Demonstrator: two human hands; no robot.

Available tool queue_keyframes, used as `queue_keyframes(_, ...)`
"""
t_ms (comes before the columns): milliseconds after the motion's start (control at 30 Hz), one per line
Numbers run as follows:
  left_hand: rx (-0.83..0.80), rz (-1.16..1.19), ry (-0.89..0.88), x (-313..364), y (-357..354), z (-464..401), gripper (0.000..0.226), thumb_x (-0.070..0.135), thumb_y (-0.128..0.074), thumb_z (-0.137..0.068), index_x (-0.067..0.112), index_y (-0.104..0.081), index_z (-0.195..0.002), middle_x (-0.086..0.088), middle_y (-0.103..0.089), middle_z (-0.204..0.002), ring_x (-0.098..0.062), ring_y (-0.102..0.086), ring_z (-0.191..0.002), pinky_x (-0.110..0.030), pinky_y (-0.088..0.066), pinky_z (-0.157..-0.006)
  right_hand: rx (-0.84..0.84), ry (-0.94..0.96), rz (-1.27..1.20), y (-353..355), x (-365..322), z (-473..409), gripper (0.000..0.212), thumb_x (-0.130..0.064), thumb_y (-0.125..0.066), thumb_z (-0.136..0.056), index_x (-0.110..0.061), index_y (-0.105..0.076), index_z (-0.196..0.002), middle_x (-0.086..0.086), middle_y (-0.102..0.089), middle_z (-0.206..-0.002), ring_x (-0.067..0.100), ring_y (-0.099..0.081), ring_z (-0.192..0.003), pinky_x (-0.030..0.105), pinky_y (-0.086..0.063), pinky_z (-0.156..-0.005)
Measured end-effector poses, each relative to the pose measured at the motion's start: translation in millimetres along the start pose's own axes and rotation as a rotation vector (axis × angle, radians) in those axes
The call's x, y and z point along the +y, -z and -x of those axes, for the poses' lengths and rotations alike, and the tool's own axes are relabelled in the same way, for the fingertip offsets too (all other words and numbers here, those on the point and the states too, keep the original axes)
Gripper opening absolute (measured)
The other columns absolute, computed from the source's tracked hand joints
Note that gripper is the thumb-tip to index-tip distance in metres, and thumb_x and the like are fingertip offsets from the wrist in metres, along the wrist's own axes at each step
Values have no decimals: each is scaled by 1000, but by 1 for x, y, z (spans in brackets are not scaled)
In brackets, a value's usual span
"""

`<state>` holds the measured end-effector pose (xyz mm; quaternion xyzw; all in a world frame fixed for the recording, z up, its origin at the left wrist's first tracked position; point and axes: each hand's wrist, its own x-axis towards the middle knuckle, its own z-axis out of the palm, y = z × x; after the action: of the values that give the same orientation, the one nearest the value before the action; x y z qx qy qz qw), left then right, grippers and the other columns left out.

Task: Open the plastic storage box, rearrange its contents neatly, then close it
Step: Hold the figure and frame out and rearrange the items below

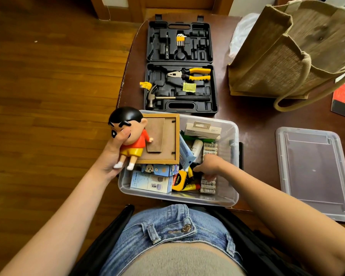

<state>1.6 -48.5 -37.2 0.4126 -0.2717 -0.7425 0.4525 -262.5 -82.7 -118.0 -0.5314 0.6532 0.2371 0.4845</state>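
My left hand (113, 154) grips the cartoon figurine (130, 134) by its body, thumb across its face, held just over the left edge of the clear storage box (232, 156). A wooden picture frame (159, 139) lies beside it. My right hand (209, 168) reaches down among the batteries (207, 186), fingers curled; whether it holds anything I cannot tell. The lid (315, 172) lies well to its right.

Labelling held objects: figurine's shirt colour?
Red, above yellow shorts, on the figurine the left hand grips; head view.
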Motion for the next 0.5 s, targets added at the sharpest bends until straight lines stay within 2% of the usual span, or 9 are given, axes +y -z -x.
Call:
queue_keyframes(33, 0, 3, 0, 0, 0, 0, 68, 61, -78, -59, 25, -67, -117, -13, -72, -96, -5, -49, -28, -10, -41, -32, -6, 0, -26, 1, 1, 1, 29, -28, -58, -92, -9, -50, -72, 4, -62, -59, 13, -62, -43, 24, -54, -49)
queue_keyframes(100, -4, -9, 5, 0, 0, 0, 66, 61, -77, -60, 27, -67, -116, -13, -72, -95, -5, -46, -26, -10, -40, -32, 5, 15, 18, 5, 1, 4, 27, -26, -57, -92, -10, -50, -71, 2, -62, -60, 9, -61, -39, 20, -50, -41)
queue_keyframes(167, -6, -15, -1, 1, -1, 1, 64, 62, -77, -60, 28, -69, -114, -10, -72, -92, -4, -46, -26, -10, -40, -32, 63, 48, 210, 10, 1, 8, 25, -24, -55, -91, -12, -50, -68, -1, -59, -59, 7, -58, -38, 17, -40, -37)
queue_keyframes(267, -5, -13, -9, 1, -2, 1, 67, 61, -78, -58, 26, -68, -114, -8, -73, -84, -4, -50, -29, -10, -42, -33, 148, 85, 470, 17, -1, 13, 28, -22, -53, -87, -13, -49, -61, 0, -52, -58, 11, -48, -47, 22, -33, -40)
queue_keyframes(400, 17, 13, 0, 0, 0, 0, 78, 61, -81, -54, 23, -64, -119, -21, -64, -103, -3, -53, -32, -9, -41, -33, 112, 95, 451, 21, -2, 9, 31, -27, -52, -92, -14, -48, -64, -2, -53, -59, 8, -49, -49, 20, -32, -42)
queue_keyframes(500, -16, 1, 23, 0, 3, -1, 70, 63, -78, -58, 29, -66, -118, -17, -69, -103, -6, -47, -26, -9, -39, -31, 127, 101, 410, 26, -4, 9, 28, -26, -51, -93, -10, -53, -70, -1, -55, -60, 8, -51, -49, 20, -36, -42)
